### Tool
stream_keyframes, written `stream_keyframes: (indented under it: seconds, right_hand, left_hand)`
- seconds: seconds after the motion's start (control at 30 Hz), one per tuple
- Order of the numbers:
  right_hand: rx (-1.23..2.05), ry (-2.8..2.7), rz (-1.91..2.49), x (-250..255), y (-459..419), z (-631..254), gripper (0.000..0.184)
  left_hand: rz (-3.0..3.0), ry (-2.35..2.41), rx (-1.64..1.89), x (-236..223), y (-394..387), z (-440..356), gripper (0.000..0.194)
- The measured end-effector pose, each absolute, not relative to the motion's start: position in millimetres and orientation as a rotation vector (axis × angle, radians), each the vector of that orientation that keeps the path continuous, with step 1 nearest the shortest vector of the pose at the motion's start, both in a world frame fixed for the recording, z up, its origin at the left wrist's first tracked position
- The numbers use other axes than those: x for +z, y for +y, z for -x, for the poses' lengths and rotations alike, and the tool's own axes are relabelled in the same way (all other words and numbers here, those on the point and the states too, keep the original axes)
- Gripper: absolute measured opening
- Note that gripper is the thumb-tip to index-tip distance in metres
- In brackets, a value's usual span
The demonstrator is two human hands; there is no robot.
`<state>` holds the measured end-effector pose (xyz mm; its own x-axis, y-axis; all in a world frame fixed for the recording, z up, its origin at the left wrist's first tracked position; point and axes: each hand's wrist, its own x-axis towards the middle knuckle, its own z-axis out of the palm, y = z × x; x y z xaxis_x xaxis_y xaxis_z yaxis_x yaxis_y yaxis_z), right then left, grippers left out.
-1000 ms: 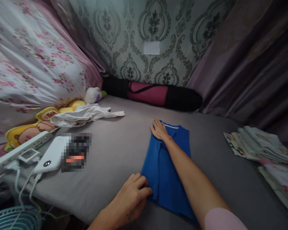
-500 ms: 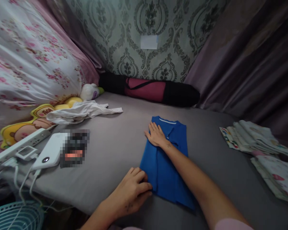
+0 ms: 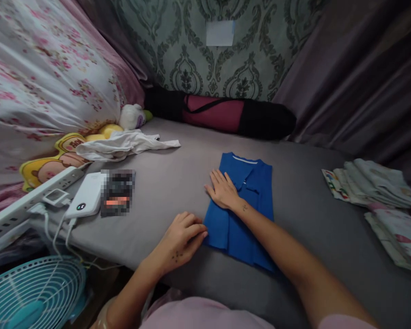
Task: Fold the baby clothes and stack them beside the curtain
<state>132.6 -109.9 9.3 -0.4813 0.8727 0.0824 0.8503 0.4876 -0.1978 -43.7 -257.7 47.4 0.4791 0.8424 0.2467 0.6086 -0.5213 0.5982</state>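
Note:
A blue short garment [image 3: 239,230], which looks like a shirt with a button placket and a white neck band, lies folded lengthwise on the grey bed sheet [image 3: 160,183]. My right hand [image 3: 222,188] rests flat on its upper left part, fingers stretched out and slightly spread. At the lower left edge of the shirt is my left hand [image 3: 185,235], its fingers bent and thumb and forefinger together at the cloth's edge. The fingertips cover the bit of cloth they touch. My right forearm crosses over the shirt's lower right part.
Folded cloths [image 3: 380,187] are stacked at the right. A black and maroon long bag [image 3: 212,114] lies along the wall. At the left are a crumpled white garment [image 3: 123,145], a power bank [image 3: 85,194], a power strip [image 3: 30,201] with cables, and a blue fan [image 3: 34,292].
The view has tilted downward. My left hand has shifted left relative to the shirt, and the shirt's lower left corner now shows beside it. My right hand stays flat on the shirt.

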Motion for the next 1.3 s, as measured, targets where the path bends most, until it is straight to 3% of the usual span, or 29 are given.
stream_keyframes:
  seconds: [0.63, 0.9, 1.07, 1.3]
  right_hand:
    - [0.213, -2.652, 1.231, 34, -213, -120, 0.068]
    - [0.438, -2.642, 1.184, 27, -251, -120, 0.071]
    - [0.571, -2.575, 1.118, 50, -265, -156, 0.057]
    - [0.405, -2.221, 1.557, 45, -301, -259, 0.036]
  left_hand:
    - [-2.204, 1.516, 1.098, 44, -253, 68, 0.015]
    - [-2.197, 1.514, 1.077, 40, -244, 61, 0.016]
    - [-2.248, 1.333, 1.054, 43, -238, 44, 0.021]
    - [-2.427, 1.055, 0.591, 30, -245, 55, 0.029]
